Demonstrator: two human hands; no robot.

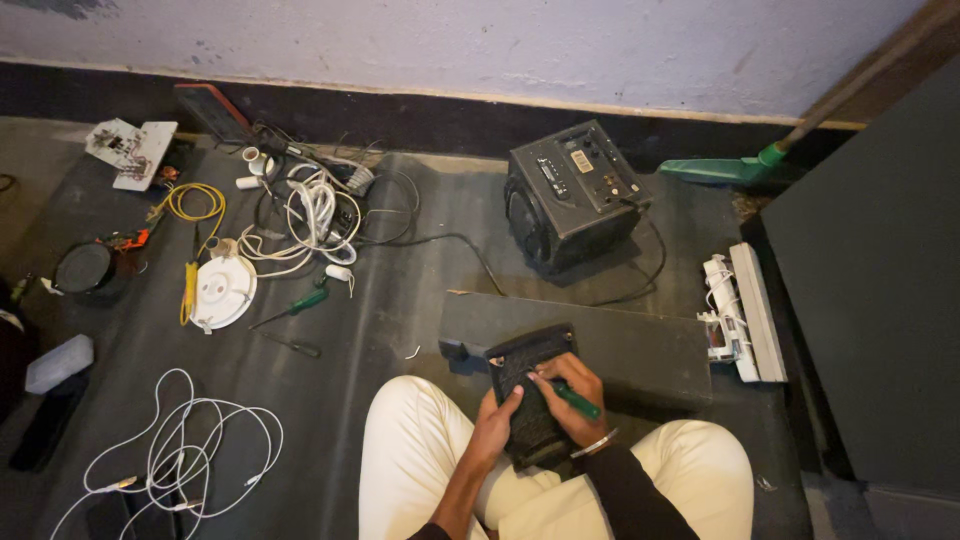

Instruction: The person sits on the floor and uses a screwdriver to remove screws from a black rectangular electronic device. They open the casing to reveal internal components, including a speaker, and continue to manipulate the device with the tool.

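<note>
I sit on the floor with my knees up in cream trousers. My left hand (493,425) grips the left edge of a flat black rectangular panel (527,372) that rests on my lap. My right hand (570,390) lies on the panel and holds a green-handled screwdriver (578,401), its tip against the panel's face. A long dark board (640,350) lies on the floor just beyond the panel.
A black speaker box (575,192) with a cable stands ahead. To the left lie tangled white and black wires (315,210), a white round fitting (222,290), a yellow cable (195,200), a green screwdriver (300,303) and a white cord (180,450). White plastic trunking (745,310) lies right.
</note>
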